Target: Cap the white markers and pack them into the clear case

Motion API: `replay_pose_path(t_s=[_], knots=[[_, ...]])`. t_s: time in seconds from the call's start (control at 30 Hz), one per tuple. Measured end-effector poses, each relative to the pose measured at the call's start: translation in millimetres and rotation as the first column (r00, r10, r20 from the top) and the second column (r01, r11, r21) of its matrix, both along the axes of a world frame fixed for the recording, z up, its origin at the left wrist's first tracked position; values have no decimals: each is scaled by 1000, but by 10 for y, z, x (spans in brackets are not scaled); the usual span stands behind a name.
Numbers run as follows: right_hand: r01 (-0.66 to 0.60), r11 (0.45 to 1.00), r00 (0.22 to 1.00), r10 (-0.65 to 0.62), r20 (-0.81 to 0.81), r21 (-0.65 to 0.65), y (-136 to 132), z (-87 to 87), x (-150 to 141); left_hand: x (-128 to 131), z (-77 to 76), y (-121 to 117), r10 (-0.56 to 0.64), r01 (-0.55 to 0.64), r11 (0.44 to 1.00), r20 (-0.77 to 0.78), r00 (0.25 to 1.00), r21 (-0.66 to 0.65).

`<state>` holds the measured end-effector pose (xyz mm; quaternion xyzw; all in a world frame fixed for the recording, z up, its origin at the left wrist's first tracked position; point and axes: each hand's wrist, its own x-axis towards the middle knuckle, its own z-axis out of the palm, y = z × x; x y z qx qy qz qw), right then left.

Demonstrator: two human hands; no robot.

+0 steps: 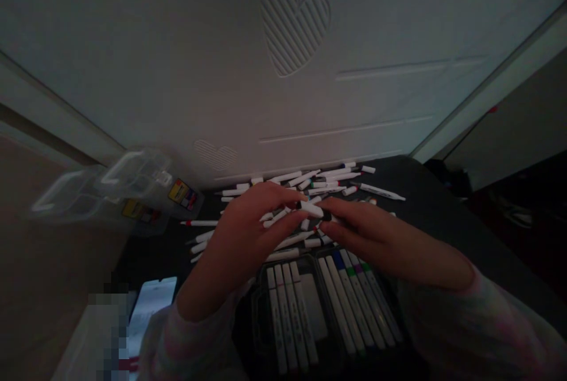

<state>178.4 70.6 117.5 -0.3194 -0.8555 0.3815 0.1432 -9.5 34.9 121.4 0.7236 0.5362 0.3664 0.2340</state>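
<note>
In front of me, above a pile of markers, both my hands meet at a white marker [312, 209] with dark ends. My left hand [261, 215] pinches its left end between thumb and fingers. At the other end, the fingertips of my right hand [354, 218] close on the dark tip. Whether it is a whole marker or only a capped part is hard to see in the dim light. Below my hands lies an open dark case [261, 325]; several white markers [292, 316] stand side by side in its left part, and more markers [358, 310] with coloured bands fill its right part.
Loose white markers and caps [339, 177] are strewn over the dark tabletop [425, 221], up against a pale panel [212, 62] with heart reliefs. Two clear plastic cases [146, 192] with yellow labels stand at the left. A lit phone [153, 301] lies at lower left.
</note>
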Motion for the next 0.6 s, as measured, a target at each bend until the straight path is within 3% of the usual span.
replay_pose_path(t_s=[0.2, 0.4, 0.6], knots=[[-2, 1000, 999, 2, -54, 6, -22, -18, -12, 44, -18, -11, -99, 113, 979, -92, 991, 170], [-6, 999, 982, -1, -190, -38, 10, -133, -94, 105, -42, -25, -167, 168, 962, -21, 986, 215], [-97, 961, 926, -9, -378, -260, 8, -193, -168, 142, -61, -15, -199, 194, 959, 0, 980, 206]])
